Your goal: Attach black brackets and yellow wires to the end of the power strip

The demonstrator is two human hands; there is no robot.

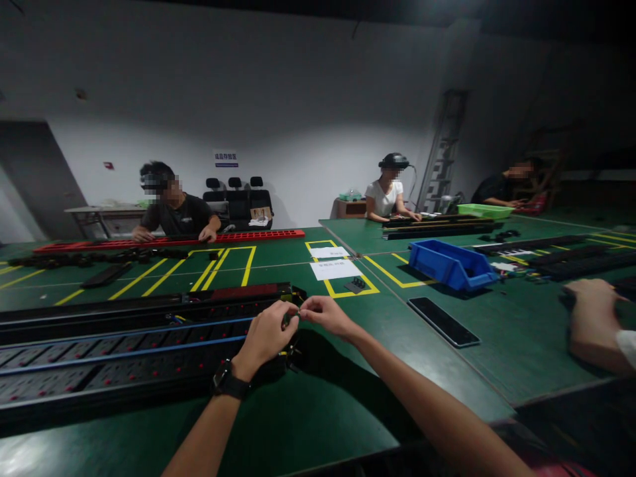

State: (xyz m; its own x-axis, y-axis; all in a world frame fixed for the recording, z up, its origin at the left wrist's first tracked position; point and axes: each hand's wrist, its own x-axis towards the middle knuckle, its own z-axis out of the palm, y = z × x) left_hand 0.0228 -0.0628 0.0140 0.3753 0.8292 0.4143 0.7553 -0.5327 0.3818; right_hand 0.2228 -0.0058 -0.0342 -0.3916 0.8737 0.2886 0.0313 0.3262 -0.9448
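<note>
Both of my hands meet at the right end of a long black slotted tray (pixel 149 354) with blue strips and red dots along it. Wearing a black watch (pixel 230 382), my left hand (pixel 271 334) is closed, thumb and fingers pinched round a small dark piece (pixel 287 320) mostly hidden by them. My right hand (pixel 325 315) pinches at the same spot, its fingertips touching or nearly touching the left ones; what it grips is too small to make out. Thin wires (pixel 292 354) with a yellow part stick out from the tray's end below my hands.
A dark phone (pixel 443 321) and a blue bin (pixel 450 265) stand to the right on the green table (pixel 368 351). White paper labels (pixel 335 268) and a small black part (pixel 356 285) lie ahead. Co-workers sit across the table; another person's hand (pixel 593 318) is at far right.
</note>
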